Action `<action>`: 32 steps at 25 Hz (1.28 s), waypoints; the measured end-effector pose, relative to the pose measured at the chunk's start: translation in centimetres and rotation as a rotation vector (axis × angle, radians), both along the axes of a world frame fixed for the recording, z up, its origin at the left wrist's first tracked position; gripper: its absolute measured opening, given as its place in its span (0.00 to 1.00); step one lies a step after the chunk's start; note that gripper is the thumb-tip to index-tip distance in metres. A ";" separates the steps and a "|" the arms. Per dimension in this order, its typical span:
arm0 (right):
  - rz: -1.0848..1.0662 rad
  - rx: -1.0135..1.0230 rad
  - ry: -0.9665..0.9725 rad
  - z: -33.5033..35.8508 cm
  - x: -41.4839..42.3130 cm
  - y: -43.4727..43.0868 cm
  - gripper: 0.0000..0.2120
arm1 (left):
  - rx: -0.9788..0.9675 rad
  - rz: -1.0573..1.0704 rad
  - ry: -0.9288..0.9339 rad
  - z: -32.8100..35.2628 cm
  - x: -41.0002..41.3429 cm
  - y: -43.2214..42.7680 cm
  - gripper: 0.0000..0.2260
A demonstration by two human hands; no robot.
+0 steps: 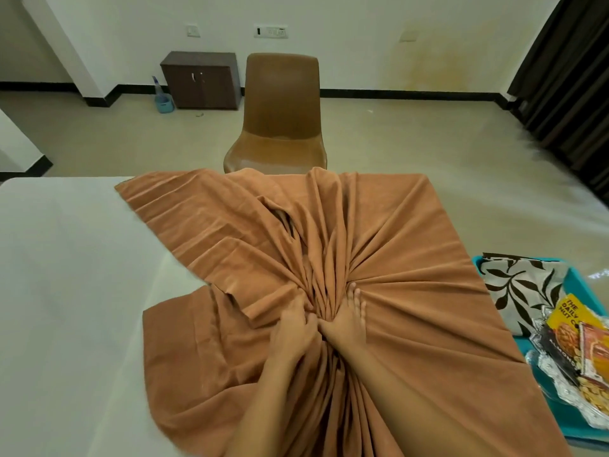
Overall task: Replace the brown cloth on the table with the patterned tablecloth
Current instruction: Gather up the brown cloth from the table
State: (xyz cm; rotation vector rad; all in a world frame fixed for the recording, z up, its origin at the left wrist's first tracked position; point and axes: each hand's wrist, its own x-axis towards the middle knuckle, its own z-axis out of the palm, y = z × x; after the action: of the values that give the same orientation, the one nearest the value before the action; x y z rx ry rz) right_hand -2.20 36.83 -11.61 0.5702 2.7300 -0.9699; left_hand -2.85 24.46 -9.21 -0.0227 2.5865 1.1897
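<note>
The brown cloth [412, 258] lies bunched on the white table [66, 275], its folds drawn together toward the middle. My left hand [295, 328] grips a gather of the folds. Right beside it, my right hand [349, 319] clutches the same bunch, fingers pressed into the fabric. The table's left half is bare where the cloth has pulled away. The patterned tablecloth [517, 285], cream with dark leaves, lies folded in a teal tray [580, 278] at the right.
A brown plastic chair [280, 117] stands at the table's far edge. Snack packets on a silver dish [573, 357] share the teal tray. A dark cabinet [202, 80] and a blue bucket [163, 102] are by the far wall, dark curtains [566, 77] at right.
</note>
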 end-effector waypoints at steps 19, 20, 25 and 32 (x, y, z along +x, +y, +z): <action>0.721 0.008 0.090 1.5 -0.2 5.9 0.33 | -0.301 -0.175 0.078 -1.6 -10.3 5.3 0.43; 0.710 0.124 0.173 1.7 -0.2 5.9 0.33 | -0.276 -0.164 0.118 -1.9 -10.3 4.7 0.37; 0.917 0.383 0.491 1.9 6.2 1.1 0.23 | -0.188 -0.112 0.240 -3.4 -8.9 2.5 0.31; 1.716 0.598 0.341 1.5 6.1 4.5 0.18 | -0.189 -0.157 0.305 -2.7 -8.1 0.5 0.33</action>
State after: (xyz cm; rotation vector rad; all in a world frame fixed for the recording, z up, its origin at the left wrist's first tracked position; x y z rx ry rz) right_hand 3.86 41.37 -10.11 -1.7292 2.3317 0.2409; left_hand -10.98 24.93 -11.91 0.3417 2.8911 0.9529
